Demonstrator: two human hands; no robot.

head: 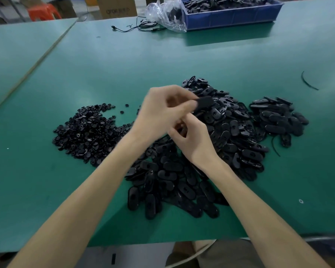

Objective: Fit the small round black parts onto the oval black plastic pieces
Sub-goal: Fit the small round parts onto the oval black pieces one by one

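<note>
Your left hand (162, 111) pinches an oval black plastic piece (204, 103); your right hand (193, 140) curls just beneath (grip too blurred to tell). A heap of small round black parts (87, 130) lies left of your fingers, and the green table (124, 64) stretches beyond.

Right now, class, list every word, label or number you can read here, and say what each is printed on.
"QTOR": on the cardboard box beyond the table's far edge; the marks after it are too blurred to read.
No other text can be read; the blue bin shows no legible print.
</note>
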